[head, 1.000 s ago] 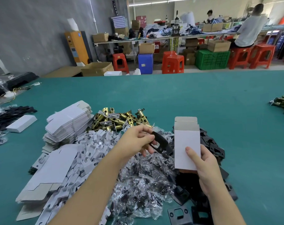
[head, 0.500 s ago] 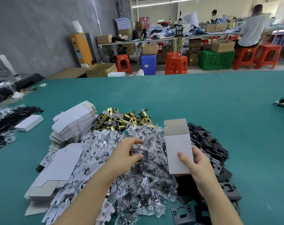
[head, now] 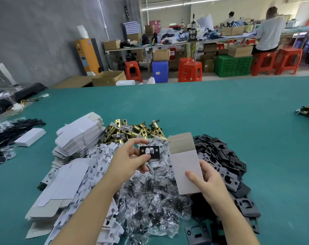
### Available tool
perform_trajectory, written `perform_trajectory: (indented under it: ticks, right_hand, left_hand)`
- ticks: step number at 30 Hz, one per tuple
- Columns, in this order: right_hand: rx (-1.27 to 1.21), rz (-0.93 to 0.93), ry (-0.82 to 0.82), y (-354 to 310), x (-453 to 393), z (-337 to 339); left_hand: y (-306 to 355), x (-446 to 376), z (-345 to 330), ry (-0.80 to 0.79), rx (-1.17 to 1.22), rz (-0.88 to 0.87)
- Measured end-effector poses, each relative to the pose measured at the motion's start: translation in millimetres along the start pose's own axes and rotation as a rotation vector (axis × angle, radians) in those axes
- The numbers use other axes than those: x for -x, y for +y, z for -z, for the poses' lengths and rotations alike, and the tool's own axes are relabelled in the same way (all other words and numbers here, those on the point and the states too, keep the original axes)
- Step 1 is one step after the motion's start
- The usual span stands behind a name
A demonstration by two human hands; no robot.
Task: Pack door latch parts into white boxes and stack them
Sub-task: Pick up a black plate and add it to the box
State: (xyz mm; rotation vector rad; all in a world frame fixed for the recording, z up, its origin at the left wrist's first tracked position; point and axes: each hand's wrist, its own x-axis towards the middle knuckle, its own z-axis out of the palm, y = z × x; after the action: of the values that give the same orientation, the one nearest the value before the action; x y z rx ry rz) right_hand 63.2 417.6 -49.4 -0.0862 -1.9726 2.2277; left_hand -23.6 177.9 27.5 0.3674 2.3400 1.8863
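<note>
Nearest the camera, the right hand (head: 209, 183) grips an erected white box (head: 184, 165) by its lower end, top flaps open toward the far side, while the left hand (head: 128, 160) pinches a black latch plate (head: 149, 152) just beside the box mouth, not yet inside. Whether the box already holds anything cannot be told. Under and around the hands lie heaps waiting to be packed: bagged screws (head: 150, 197), black plates (head: 226, 167) to the right, white inserts (head: 97, 167) and flat unfolded boxes (head: 79, 137) to the left, brass latch bolts (head: 132, 129) beyond. Only one closed white box (head: 30, 137) lies on the green desk (head: 212, 106) at far left and no stack shows, so most of the work seems to remain. No writing on the boxes or parts is legible; the background labels are too blurred to read.
</note>
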Motion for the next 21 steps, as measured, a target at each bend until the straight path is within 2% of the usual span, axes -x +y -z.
perform_trajectory:
  ticks: [7,9,14,19,21]
  right_hand:
    - [0.007,0.004,-0.016,-2.5,0.4,-2.6]
    - [0.006,0.0,-0.017,-3.0,0.5,-2.7]
    - [0.003,-0.001,-0.016,-3.4,0.3,-2.4]
    - [0.025,0.01,-0.025,-4.7,1.9,-3.3]
    - [0.05,0.02,-0.04,-5.6,2.6,-5.5]
  left_hand:
    - [-1.0,5.2,0.6,-0.059,0.018,0.014]
    - [-3.0,4.7,1.8,-0.057,-0.036,0.038]
    - [-4.5,8.9,2.7,-0.165,-0.273,0.014]
    - [7.5,13.2,3.5,-0.007,-0.515,-0.195]
    - [21.8,14.9,5.1,0.045,-0.519,-0.282]
